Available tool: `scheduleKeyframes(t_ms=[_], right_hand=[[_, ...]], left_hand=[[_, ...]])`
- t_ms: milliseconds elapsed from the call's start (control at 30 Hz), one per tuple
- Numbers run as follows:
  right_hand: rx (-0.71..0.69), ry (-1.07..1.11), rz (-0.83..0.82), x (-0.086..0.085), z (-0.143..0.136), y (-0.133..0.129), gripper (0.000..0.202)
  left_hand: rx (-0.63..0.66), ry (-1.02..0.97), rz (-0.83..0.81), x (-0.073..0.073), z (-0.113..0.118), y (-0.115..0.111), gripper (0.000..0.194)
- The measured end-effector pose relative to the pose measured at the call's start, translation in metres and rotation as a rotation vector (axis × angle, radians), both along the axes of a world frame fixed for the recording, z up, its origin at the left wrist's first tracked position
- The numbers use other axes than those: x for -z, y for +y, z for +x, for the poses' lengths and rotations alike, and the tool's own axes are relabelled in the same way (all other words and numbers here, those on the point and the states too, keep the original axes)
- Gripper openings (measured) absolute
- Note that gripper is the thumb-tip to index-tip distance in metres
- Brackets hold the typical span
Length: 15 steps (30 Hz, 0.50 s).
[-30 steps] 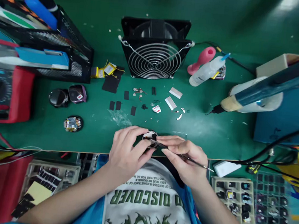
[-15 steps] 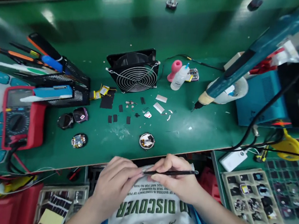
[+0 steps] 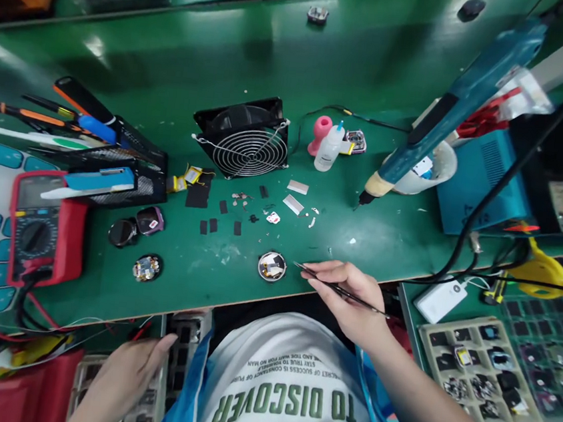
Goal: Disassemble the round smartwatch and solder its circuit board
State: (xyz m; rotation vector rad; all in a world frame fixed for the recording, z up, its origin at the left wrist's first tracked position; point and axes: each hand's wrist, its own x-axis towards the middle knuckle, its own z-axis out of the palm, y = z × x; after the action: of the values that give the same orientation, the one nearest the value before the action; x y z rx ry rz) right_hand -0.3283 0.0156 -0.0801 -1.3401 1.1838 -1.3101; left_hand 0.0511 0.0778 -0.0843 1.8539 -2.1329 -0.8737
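My right hand (image 3: 350,295) grips dark, slim tweezers (image 3: 303,268), their tips pointing left just above the bench near its front edge. Close to the tips, but apart from them, lies a round watch case (image 3: 272,266) with pale and gold-coloured parts inside. My left hand (image 3: 126,372) is at the lower left, over a compartment tray (image 3: 151,419) below the bench top. Its thumb stands out from the fingers, which are partly hidden, and I see nothing held in it. Small black pads (image 3: 213,225), white strips (image 3: 293,204) and tiny parts lie beyond the watch case.
A black fan (image 3: 250,151) stands at the back of the bench, beside a clear bottle (image 3: 329,150). An electric screwdriver (image 3: 415,134) hangs at the right. A red multimeter (image 3: 46,226) is on the left, and another parts tray (image 3: 487,387) sits lower right.
My hands have parted from in front of my shirt. The left went down and left to the tray; the right carried the tweezers up to the bench beside the watch case.
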Motion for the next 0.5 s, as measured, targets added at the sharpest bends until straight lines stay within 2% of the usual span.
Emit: scheduleKeyframes(t_ms=[67, 133, 167, 200, 267, 300, 367, 433, 500], right_hand=[[-0.036, 0.102, -0.070, 0.002, 0.002, -0.003, 0.013], [-0.072, 0.197, -0.167, 0.002, 0.006, -0.006, 0.015], [-0.087, 0.238, -0.215, 0.001, 0.008, -0.008, 0.016], [-0.094, 0.270, -0.256, 0.001, 0.011, -0.009, 0.016], [-0.092, 0.312, -0.304, 0.001, 0.016, -0.011, 0.016], [-0.092, 0.326, -0.315, 0.002, 0.018, -0.012, 0.016], [-0.095, 0.343, -0.333, 0.002, 0.022, -0.012, 0.017], [-0.099, 0.354, -0.351, 0.003, 0.024, -0.013, 0.018], [-0.096, 0.359, -0.373, 0.003, 0.024, -0.014, 0.019]], left_hand=[[0.038, 0.002, 0.163, -0.005, 0.001, -0.002, 0.067], [0.172, 0.127, 0.314, -0.018, -0.016, -0.013, 0.061], [0.260, 0.217, 0.321, -0.026, -0.030, -0.022, 0.053], [0.279, 0.293, 0.250, -0.033, -0.046, -0.032, 0.042], [0.229, 0.403, -0.087, -0.040, -0.081, -0.054, 0.021], [0.217, 0.359, -0.231, -0.039, -0.097, -0.065, 0.010], [0.314, 0.258, -0.442, -0.032, -0.122, -0.083, 0.021], [0.405, 0.199, -0.528, -0.020, -0.137, -0.093, 0.028], [0.438, 0.164, -0.555, -0.011, -0.144, -0.096, 0.026]])
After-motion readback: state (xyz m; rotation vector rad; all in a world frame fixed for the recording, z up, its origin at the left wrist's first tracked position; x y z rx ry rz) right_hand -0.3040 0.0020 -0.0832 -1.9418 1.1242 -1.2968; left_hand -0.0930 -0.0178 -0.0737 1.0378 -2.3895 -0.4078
